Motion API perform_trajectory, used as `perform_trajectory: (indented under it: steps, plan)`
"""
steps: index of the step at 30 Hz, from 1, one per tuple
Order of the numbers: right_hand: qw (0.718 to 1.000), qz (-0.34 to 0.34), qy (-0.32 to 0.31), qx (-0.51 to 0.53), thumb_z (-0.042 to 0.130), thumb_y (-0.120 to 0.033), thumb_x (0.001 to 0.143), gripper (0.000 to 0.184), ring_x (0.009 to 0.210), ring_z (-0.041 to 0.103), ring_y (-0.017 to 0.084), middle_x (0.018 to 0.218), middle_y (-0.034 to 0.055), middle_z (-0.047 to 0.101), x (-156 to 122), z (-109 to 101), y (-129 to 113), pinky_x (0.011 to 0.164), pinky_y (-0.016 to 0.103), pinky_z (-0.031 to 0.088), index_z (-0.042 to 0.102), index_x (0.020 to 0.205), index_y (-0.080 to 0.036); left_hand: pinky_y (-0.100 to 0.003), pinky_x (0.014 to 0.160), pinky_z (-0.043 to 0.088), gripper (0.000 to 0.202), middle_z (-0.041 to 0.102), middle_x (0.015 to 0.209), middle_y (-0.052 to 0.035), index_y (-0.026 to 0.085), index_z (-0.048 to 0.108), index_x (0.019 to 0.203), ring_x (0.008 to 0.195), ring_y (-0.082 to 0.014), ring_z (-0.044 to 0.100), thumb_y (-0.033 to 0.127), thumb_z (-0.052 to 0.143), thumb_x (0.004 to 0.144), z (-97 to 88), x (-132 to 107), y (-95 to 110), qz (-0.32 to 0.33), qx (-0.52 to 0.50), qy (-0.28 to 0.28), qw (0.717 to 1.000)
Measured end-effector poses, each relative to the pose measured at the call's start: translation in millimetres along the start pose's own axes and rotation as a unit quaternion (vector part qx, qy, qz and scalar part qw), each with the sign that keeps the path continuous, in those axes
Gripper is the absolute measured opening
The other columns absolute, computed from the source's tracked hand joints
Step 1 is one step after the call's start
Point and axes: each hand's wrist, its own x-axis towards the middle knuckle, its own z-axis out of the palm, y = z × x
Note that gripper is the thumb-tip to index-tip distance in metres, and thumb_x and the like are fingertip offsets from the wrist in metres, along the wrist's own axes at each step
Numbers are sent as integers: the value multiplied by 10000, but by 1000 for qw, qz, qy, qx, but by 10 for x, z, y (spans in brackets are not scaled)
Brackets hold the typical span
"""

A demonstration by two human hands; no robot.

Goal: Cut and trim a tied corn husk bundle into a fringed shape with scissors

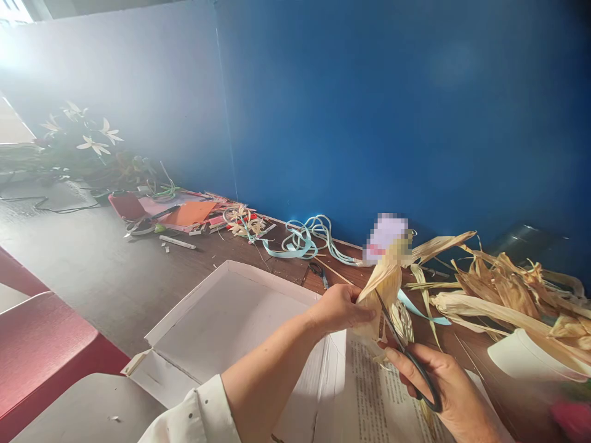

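Pinched in my left hand (344,307) is a pale, dry corn husk (385,280), its wide part fanning upward. My right hand (438,375) grips a pair of black-handled scissors (422,375), fingers through the loops. The scissor blades lie against the husk, just right of my left fingers; whether they are cutting through it I cannot tell. Beneath both hands is a sheet of printed paper (364,387). Left of it lies an opened white cardboard box (231,314). More dry corn husks (503,283) are heaped to the right.
A white cup (530,357) lies tipped on the right. Light blue ribbon (295,240), small scissors (319,274) and orange paper (191,213) lie along the blue partition (392,111). White flowers (95,144) stand far left, with a red box (55,357) nearer.
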Motion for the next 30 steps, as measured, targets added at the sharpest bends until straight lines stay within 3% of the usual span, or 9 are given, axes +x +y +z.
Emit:
perform_trajectory:
  steps: [10, 23, 30]
  plan:
    - [1000, 5, -8, 13, 624, -683, 804, 566, 538, 381, 111, 564, -20, 411, -3, -11, 22, 477, 187, 345, 482, 613, -169, -211, 545, 392, 200, 537, 679, -15, 143, 630, 726, 624, -130, 505, 293, 643, 594, -31, -14, 31, -4, 0, -2, 1000]
    - [999, 22, -22, 12, 604, -708, 800, 561, 575, 414, 112, 622, -18, 449, -28, -25, 4, 502, 183, 382, 585, 745, -150, -185, 501, 315, 178, 503, 668, 5, 146, 608, 722, 585, -94, 452, 293, 641, 628, -91, 8, -29, 14, 12, -24, 1000]
    - [1000, 20, -13, 8, 605, -711, 798, 566, 562, 411, 108, 596, -23, 445, -8, -21, 7, 491, 178, 371, 551, 696, -157, -185, 503, 308, 184, 496, 656, 8, 140, 603, 712, 585, -93, 453, 294, 652, 622, -93, 9, -19, 8, 10, -25, 1000]
